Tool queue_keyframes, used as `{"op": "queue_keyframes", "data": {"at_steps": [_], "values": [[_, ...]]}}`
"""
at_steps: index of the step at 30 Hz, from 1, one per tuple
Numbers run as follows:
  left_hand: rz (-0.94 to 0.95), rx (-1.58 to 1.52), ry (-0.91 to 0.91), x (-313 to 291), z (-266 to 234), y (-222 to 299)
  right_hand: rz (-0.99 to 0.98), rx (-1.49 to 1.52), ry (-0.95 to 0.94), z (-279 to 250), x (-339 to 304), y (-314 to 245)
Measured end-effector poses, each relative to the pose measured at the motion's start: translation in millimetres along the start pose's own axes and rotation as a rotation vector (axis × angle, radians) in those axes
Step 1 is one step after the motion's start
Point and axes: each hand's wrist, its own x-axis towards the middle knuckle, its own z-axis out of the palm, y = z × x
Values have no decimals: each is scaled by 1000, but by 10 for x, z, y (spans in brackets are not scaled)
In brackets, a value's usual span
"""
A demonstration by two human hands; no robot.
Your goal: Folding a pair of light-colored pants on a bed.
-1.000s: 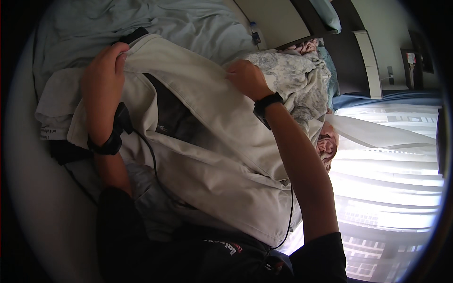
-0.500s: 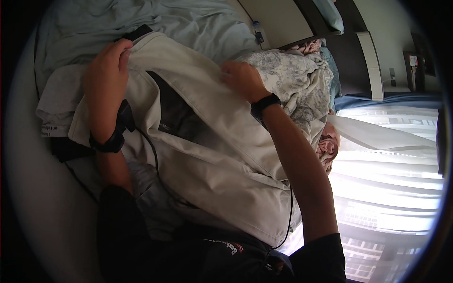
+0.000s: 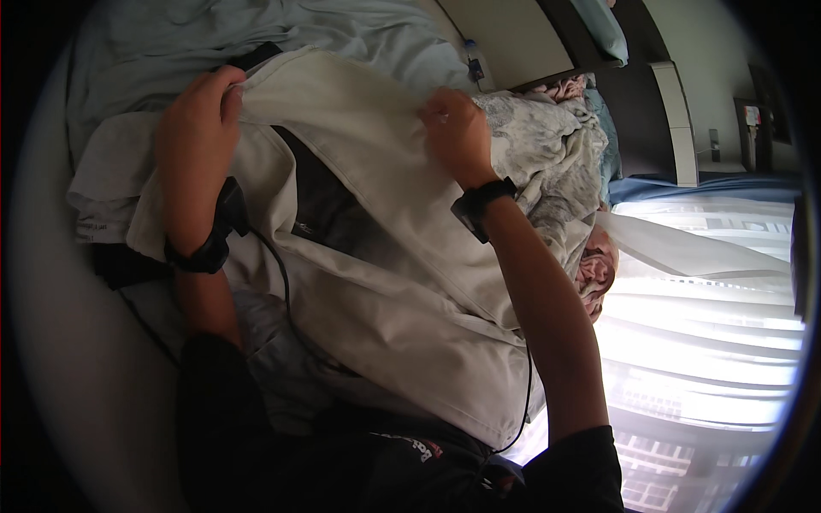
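A cream-beige garment (image 3: 410,333) with long stitched seams lies spread in front of me; I cannot tell its exact kind. Its far left corner is gripped by my left hand (image 3: 201,124), thumb and fingers closed on the edge. My right hand (image 3: 462,132) is curled shut at the garment's far right edge, where the cloth runs up into it; the fingertips are partly hidden. Between the two long panels of beige cloth shows dark fabric (image 3: 321,192) with a small metallic-looking detail. Both of my wrists wear black straps, with a cable hanging from the left one.
Under and beyond the garment is a pale grey-green bedsheet (image 3: 359,30). A light grey folded cloth (image 3: 115,162) lies at the left, over something black. Bunched patterned bedding (image 3: 543,141) sits at the right, before a bright curtained window (image 3: 701,325). A small bottle (image 3: 473,64) stands far off.
My right hand has moved slightly right and turned, its fingers curling in. The garment's upper edge has drawn outward along with it. My left hand stays nearly in place on the corner.
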Motion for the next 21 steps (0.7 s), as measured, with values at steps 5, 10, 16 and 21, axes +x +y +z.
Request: {"op": "queue_keyframes", "data": {"at_steps": [5, 10, 16, 21], "values": [[-21, 66, 10, 69, -30, 31, 0, 181, 111, -128, -61, -86], [70, 243, 6, 150, 207, 165, 107, 295, 211, -458, -442, -163], [34, 178, -41, 126, 209, -64, -212, 282, 197, -672, -1035, -31], [157, 27, -78, 274, 70, 566, -255, 251, 278, -694, -1364, 85]]}}
